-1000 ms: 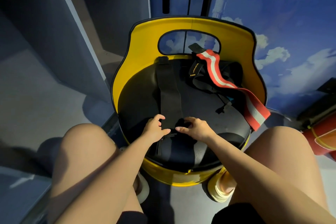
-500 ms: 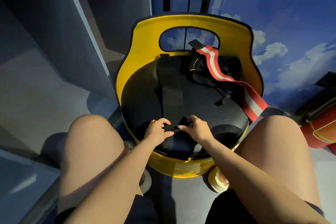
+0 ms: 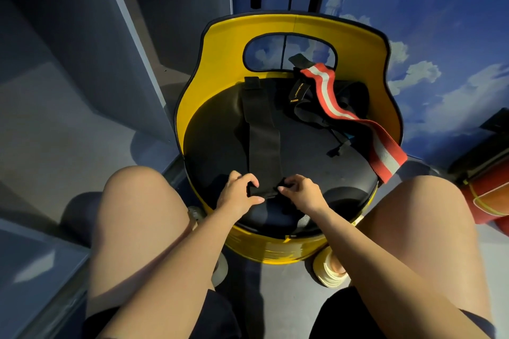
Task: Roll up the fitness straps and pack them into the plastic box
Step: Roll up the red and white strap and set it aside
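Observation:
A long black strap (image 3: 263, 135) lies flat along the black seat of a yellow chair (image 3: 275, 36), running away from me. Its near end is turned into a small roll. My left hand (image 3: 238, 192) pinches the roll's left side and my right hand (image 3: 298, 191) pinches its right side. A red and white striped strap (image 3: 355, 121) drapes over the seat's right side and hangs past its edge. More black straps (image 3: 303, 102), one with yellow lettering, lie bunched at the back right of the seat. No plastic box is in view.
My bare knees flank the chair, a sandalled foot (image 3: 332, 270) beside its base. A grey cabinet panel (image 3: 132, 58) stands at left. A red cylindrical object (image 3: 490, 195) lies on the floor at the right edge. A wall painted with blue sky rises behind.
Both hands have worked the strap's near end forward along the seat, and the roll between them has grown slightly. The flat part of the strap is a little shorter.

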A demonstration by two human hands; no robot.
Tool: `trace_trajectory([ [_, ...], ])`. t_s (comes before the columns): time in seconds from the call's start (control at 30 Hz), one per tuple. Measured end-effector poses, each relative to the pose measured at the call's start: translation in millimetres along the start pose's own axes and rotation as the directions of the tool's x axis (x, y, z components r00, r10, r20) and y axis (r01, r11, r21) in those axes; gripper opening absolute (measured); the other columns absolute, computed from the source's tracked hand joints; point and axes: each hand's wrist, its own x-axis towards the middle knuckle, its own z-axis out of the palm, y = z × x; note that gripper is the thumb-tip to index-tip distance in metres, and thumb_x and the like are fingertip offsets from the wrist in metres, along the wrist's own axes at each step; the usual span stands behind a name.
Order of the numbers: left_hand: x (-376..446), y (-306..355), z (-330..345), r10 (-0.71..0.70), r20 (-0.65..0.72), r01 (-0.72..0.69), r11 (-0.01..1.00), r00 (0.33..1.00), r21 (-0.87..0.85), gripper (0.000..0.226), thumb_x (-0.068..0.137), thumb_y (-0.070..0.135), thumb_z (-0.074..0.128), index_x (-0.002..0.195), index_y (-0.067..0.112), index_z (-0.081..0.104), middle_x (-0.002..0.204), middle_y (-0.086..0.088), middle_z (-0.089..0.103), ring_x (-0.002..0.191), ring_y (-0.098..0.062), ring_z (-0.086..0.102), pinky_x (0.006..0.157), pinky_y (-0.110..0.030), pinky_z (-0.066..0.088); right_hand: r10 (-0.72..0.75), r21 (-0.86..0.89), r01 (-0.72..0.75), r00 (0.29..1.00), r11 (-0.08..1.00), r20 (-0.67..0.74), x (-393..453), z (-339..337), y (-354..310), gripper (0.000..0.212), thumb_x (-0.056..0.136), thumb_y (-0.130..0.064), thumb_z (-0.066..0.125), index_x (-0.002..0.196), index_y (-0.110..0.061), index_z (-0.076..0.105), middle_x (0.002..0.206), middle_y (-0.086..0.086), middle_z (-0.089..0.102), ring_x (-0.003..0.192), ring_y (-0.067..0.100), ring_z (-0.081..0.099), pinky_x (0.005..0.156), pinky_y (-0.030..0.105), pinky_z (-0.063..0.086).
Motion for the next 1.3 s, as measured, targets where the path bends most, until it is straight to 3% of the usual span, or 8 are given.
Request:
trace_trajectory([
  [0.13, -2, 4, 1, 0.227, 0.058, -0.234, 0.94, 0.972, 0.247, 0.026, 0.083, 0.028, 0.069, 0.106, 0.025, 0.058, 0.111, 0.007, 0.05, 0.107, -0.014, 0.045, 0.085, -0.029, 0.041, -0.026, -0.023, 0.026, 1.0, 0.999, -0.017, 1, 1, 1, 0.035, 0.086, -0.029, 0.067, 0.116, -0.01, 0.06, 0.09, 0.001, 0.06, 0.093, 0.018, 0.057, 0.071, 0.018, 0.035],
  [0.23, 0, 7, 3, 0.267, 0.034, -0.263, 0.905, 0.963, 0.336, 0.021, 0.089, 0.027, 0.061, 0.109, 0.023, 0.06, 0.112, 0.005, 0.055, 0.107, -0.017, 0.049, 0.083, -0.028, 0.039, -0.05, -0.024, 0.049, 0.998, 0.999, -0.035, 2, 3, 3, 0.034, 0.086, -0.028, 0.067, 0.114, -0.01, 0.06, 0.085, -0.001, 0.058, 0.085, 0.014, 0.053, 0.069, 0.018, 0.035],
  [0.37, 2, 6, 4, 0.233, 0.013, -0.226, 0.926, 0.972, 0.304, 0.017, 0.09, 0.029, 0.06, 0.104, 0.021, 0.066, 0.111, 0.005, 0.057, 0.105, -0.018, 0.054, 0.083, -0.028, 0.039, -0.191, -0.107, 0.18, 0.977, 0.978, -0.099, 1, 7, 7, 0.027, 0.085, -0.025, 0.068, 0.108, -0.012, 0.063, 0.088, -0.001, 0.053, 0.087, 0.018, 0.054, 0.072, 0.024, 0.038],
  [0.57, 3, 4, 2, 0.135, -0.003, -0.134, 0.987, 0.991, 0.091, 0.012, 0.088, 0.026, 0.063, 0.094, 0.022, 0.072, 0.105, 0.006, 0.062, 0.098, -0.017, 0.061, 0.08, -0.029, 0.045, -0.398, -0.236, 0.405, 0.914, 0.883, 0.081, -1, 4, 10, 0.027, 0.084, -0.035, 0.067, 0.102, -0.016, 0.071, 0.101, 0.002, 0.062, 0.1, 0.02, 0.056, 0.088, 0.028, 0.044],
  [0.77, 7, 3, 2, 0.053, 0.049, -0.052, 0.999, 0.997, -0.015, 0.018, 0.092, 0.025, 0.057, 0.103, 0.021, 0.071, 0.115, 0.003, 0.065, 0.107, -0.019, 0.059, 0.087, -0.028, 0.044, -0.331, -0.153, 0.326, 0.944, 0.933, -0.005, -1, 6, 6, 0.021, 0.09, -0.028, 0.062, 0.102, -0.014, 0.072, 0.101, 0.004, 0.063, 0.1, 0.018, 0.056, 0.084, 0.025, 0.04],
  [0.9, 7, 5, 7, 0.082, -0.036, -0.082, 0.997, 0.996, -0.015, 0.011, 0.091, 0.022, 0.058, 0.096, 0.022, 0.068, 0.102, 0.004, 0.059, 0.098, -0.019, 0.059, 0.077, -0.028, 0.047, -0.212, -0.07, 0.208, 0.976, 0.976, -0.056, 4, 9, 3, 0.016, 0.086, -0.028, 0.067, 0.093, -0.014, 0.071, 0.095, 0.003, 0.067, 0.091, 0.016, 0.059, 0.072, 0.02, 0.038],
  [1.1, 5, 5, 7, 0.336, -0.095, -0.283, 0.89, 0.937, 0.356, 0.025, 0.095, 0.032, 0.05, 0.109, 0.019, 0.066, 0.115, 0.004, 0.057, 0.11, -0.016, 0.047, 0.089, -0.027, 0.036, -0.158, -0.108, 0.148, 0.984, 0.983, -0.084, 11, 12, 0, 0.016, 0.085, -0.03, 0.067, 0.087, -0.014, 0.07, 0.094, 0.001, 0.06, 0.095, 0.02, 0.058, 0.087, 0.036, 0.046],
  [1.3, 2, 0, 6, 0.322, 0.013, -0.285, 0.817, 0.947, 0.502, 0.035, 0.092, 0.037, 0.053, 0.125, 0.025, 0.055, 0.125, 0.006, 0.045, 0.121, -0.016, 0.039, 0.101, -0.032, 0.031, -0.188, -0.092, 0.178, 0.975, 0.98, -0.115, 14, 13, 1, 0.011, 0.084, -0.026, 0.068, 0.089, -0.017, 0.067, 0.092, -0.003, 0.053, 0.093, 0.019, 0.055, 0.086, 0.037, 0.044],
])
